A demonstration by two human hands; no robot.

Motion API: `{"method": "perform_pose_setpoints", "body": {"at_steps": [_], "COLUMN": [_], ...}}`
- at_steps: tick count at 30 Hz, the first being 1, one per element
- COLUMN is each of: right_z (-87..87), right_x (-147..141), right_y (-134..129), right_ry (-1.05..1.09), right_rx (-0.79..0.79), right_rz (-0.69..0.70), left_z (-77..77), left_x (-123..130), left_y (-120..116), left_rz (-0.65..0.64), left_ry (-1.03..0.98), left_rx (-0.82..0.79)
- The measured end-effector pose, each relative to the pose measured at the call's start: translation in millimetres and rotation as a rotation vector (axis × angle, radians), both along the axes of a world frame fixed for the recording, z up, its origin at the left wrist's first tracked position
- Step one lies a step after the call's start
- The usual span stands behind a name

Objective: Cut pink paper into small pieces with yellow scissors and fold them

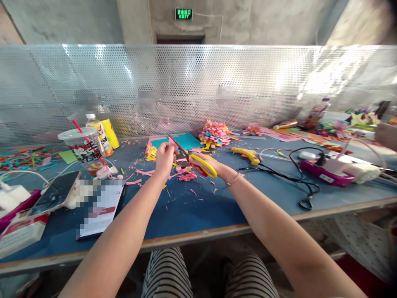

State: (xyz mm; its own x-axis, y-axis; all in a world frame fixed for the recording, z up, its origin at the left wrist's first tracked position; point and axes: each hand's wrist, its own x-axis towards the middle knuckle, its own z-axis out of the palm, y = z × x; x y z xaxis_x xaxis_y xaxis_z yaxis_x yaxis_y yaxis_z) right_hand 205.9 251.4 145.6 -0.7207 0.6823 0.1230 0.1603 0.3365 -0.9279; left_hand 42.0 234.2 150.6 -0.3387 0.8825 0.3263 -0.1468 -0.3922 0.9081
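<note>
Head: held paper [172,142] partly hidden.

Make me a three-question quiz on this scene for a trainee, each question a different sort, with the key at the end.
1. Fill in: the straw in the plastic cup is ____ in colour.

2. True or false: the left hand holds a piece of pink paper.

3. Where in the picture does the yellow glue gun lie?
a) left of the plastic cup
b) between the two hands
c) right of the scissors in the right hand

Key: 1. red; 2. true; 3. c
</note>
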Motion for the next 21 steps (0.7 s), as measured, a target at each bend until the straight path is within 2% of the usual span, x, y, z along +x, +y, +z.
{"method": "perform_pose_setpoints", "body": {"at_steps": [12, 17, 21], "right_z": [2.6, 4.8, 6.8], "right_x": [-6.3, -6.6, -6.2], "right_y": [-8.0, -7.3, -7.3], "right_ry": [-0.159, -0.179, -0.173], "right_rx": [0.230, 0.411, 0.459], "right_rz": [-0.171, -0.192, -0.189], "left_z": [4.2, 4.3, 3.2], "left_x": [2.1, 2.0, 1.1], "left_y": [-3.9, -4.4, -3.8], "left_rz": [-0.070, -0.083, -0.098], "left_ry": [-0.109, -0.142, -0.140], "left_rx": [0.025, 0.028, 0.060]}}
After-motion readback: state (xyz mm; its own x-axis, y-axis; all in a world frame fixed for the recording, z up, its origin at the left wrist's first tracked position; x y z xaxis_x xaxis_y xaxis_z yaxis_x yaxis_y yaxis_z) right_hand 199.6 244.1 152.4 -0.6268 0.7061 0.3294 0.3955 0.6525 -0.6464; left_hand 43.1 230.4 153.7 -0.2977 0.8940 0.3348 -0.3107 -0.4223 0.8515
